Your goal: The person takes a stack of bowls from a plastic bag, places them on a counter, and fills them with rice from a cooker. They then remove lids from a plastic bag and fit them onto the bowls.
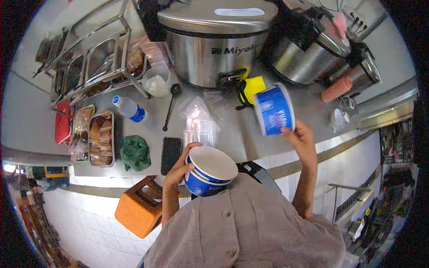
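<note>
My left hand [179,167] is wrapped round the side of a small nested stack of blue and white paper bowls [208,185], held close to my body with the white inside of the top one facing up. Out to the right, my right hand [300,137] grips one more blue paper bowl [273,111] near its bottom edge. That bowl is tilted on its side above the steel counter and slightly blurred. Between the hands, a pile of clear plastic bags [200,123] lies on the counter. A black phone [171,154] rests beside my left hand at the counter's edge.
Large steel rice cookers [196,56] stand along the back of the counter [237,129]. On the left are a metal rack [103,58], a water bottle [130,109], a black ladle [171,107], a green cloth [135,152] and a tray of packets [102,139]. An orange stool [138,210] sits below.
</note>
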Action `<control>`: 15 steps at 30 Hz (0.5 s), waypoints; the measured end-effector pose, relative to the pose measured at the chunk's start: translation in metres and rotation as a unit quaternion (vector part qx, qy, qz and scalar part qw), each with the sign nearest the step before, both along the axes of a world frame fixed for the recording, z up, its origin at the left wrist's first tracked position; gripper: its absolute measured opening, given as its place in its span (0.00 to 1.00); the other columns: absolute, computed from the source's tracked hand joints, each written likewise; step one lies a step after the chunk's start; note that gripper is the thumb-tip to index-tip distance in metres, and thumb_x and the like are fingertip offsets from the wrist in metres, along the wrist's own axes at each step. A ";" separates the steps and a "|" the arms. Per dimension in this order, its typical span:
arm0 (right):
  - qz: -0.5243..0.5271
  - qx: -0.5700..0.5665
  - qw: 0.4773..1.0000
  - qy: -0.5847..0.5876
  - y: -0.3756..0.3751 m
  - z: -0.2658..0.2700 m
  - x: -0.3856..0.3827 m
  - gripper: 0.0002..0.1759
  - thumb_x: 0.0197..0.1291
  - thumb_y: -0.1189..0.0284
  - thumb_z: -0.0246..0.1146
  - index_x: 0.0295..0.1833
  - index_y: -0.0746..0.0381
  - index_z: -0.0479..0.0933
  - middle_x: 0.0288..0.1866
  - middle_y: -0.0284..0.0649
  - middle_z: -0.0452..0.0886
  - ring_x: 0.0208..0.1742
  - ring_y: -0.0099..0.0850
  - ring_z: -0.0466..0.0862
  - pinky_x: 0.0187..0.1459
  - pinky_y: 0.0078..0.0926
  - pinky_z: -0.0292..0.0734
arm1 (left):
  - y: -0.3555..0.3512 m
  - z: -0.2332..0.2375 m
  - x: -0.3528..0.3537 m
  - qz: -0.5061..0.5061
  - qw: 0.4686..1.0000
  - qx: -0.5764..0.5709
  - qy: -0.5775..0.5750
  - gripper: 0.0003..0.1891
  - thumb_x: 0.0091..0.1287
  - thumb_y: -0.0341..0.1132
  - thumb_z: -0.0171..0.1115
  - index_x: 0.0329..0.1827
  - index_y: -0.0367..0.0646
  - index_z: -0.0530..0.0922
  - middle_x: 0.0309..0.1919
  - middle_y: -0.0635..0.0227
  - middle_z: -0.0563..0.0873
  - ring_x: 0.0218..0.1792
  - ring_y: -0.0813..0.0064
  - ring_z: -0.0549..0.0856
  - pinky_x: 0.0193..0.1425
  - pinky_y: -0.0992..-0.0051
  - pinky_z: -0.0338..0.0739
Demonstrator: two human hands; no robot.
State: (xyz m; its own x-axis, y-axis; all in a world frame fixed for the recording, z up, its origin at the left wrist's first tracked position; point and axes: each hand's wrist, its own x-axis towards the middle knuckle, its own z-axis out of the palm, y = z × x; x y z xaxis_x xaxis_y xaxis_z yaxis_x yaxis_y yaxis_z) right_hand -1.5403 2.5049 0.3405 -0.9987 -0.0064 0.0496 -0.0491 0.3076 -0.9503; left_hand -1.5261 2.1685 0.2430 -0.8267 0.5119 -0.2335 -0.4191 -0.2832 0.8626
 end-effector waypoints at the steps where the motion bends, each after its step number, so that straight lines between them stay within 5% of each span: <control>1: -0.060 0.032 0.997 0.046 0.010 -0.008 0.006 0.11 0.59 0.72 0.60 0.45 0.66 0.76 0.38 0.36 0.81 0.38 0.23 0.77 0.43 0.20 0.71 | 0.003 -0.003 -0.004 -0.026 1.000 -0.003 0.004 0.43 0.44 0.54 0.67 0.62 0.49 0.60 0.52 0.62 0.68 0.57 0.66 0.67 0.62 0.72 0.60; 7: -0.287 0.391 0.872 0.058 0.066 -0.043 0.051 0.15 0.54 0.76 0.63 0.47 0.71 0.74 0.43 0.53 0.79 0.44 0.41 0.80 0.47 0.32 0.73 | 0.010 -0.005 -0.014 -0.093 0.995 -0.019 0.035 0.34 0.48 0.53 0.65 0.55 0.50 0.61 0.50 0.64 0.65 0.57 0.68 0.64 0.61 0.72 0.58; 11: -0.272 0.486 0.828 0.068 0.143 -0.083 0.048 0.19 0.49 0.79 0.64 0.48 0.73 0.73 0.43 0.56 0.79 0.45 0.49 0.80 0.47 0.36 0.75 | 0.009 -0.015 -0.010 -0.021 0.999 -0.012 0.036 0.35 0.48 0.54 0.64 0.55 0.50 0.60 0.49 0.64 0.65 0.54 0.70 0.64 0.59 0.73 0.57; 15: -0.252 0.453 0.854 0.043 0.168 -0.091 0.018 0.17 0.49 0.80 0.60 0.47 0.73 0.74 0.41 0.57 0.79 0.43 0.50 0.80 0.43 0.38 0.74 | 0.024 -0.013 -0.011 0.097 0.993 -0.008 0.066 0.33 0.48 0.52 0.64 0.53 0.49 0.61 0.46 0.67 0.66 0.54 0.71 0.64 0.60 0.73 0.56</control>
